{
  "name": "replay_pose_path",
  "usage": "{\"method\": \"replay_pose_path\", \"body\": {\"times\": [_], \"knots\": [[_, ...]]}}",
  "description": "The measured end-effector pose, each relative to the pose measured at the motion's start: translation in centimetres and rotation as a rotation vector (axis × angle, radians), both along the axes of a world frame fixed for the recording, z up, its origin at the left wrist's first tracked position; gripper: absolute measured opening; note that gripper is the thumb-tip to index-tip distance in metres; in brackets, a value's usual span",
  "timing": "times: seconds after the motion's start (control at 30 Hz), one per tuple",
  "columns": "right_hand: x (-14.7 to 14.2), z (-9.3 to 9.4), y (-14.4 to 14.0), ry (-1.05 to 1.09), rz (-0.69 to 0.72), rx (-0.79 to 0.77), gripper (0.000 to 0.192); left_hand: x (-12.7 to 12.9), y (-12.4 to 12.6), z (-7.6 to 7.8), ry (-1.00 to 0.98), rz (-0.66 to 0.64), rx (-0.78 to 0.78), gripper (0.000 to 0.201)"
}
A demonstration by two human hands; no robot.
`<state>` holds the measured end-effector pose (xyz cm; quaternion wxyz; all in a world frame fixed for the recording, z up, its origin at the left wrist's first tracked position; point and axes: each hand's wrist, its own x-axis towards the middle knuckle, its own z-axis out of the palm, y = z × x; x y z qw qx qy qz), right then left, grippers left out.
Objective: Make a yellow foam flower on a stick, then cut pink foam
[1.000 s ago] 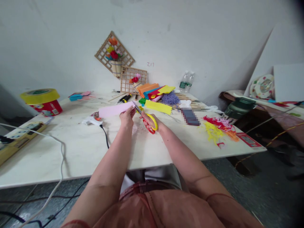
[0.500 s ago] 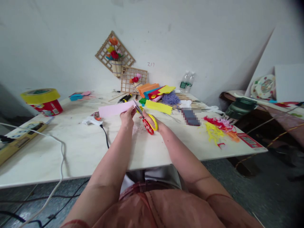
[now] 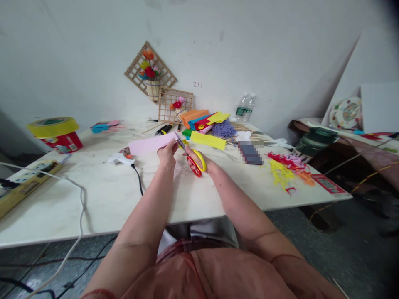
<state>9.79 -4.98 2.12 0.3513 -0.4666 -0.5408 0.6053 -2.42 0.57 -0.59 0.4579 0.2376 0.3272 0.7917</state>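
Note:
My left hand [image 3: 167,153] is closed on a strip of pink paper [image 3: 146,144], which stretches out to the left above the table. In my right hand [image 3: 204,161] is a pair of scissors [image 3: 196,165] with one red and one yellow handle. The metal blades point up and left, at the right end of the pink strip, close to my left fingertips. Whether the blades are cutting into the paper cannot be made out. Just beyond the scissors lies a folded yellow paper [image 3: 208,140]. Small pale scraps [image 3: 183,169] are scattered on the table beneath my hands.
A white glue gun [image 3: 121,158] with a black cord lies left of my arms. Farther left are a power strip [image 3: 29,182] and a red tub [image 3: 67,142] topped by yellow tape. Rightward are a phone [image 3: 250,153] and coloured shreds [image 3: 282,172]. Bamboo lattices [image 3: 176,104] lean on the wall.
Hardly anything differs. The scissors' handles have shifted very slightly, while the pink paper and both hands stay in nearly the same place.

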Motion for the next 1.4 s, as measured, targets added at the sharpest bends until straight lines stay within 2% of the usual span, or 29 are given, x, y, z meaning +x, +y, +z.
{"method": "replay_pose_path", "body": {"times": [0.17, 0.4, 0.87, 1.4], "knots": [[0.0, 0.3, -0.3, -0.007, 0.005, 0.011, 0.039, 0.1, -0.1, 0.2, -0.004, 0.017, -0.020, 0.017], [-0.1, 0.4, -0.5, -0.018, 0.008, 0.029, 0.043, 0.1, -0.1, 0.2, -0.021, 0.014, -0.017, 0.018], [0.3, -0.8, 0.5, -0.060, 0.059, 0.085, 0.066, 0.0, 0.1, -0.1, -0.007, 0.005, -0.017, 0.018], [0.2, -1.0, 0.4, -0.051, 0.034, 0.112, 0.060, -0.1, 0.2, -0.2, -0.035, -0.016, -0.025, 0.018]]}}
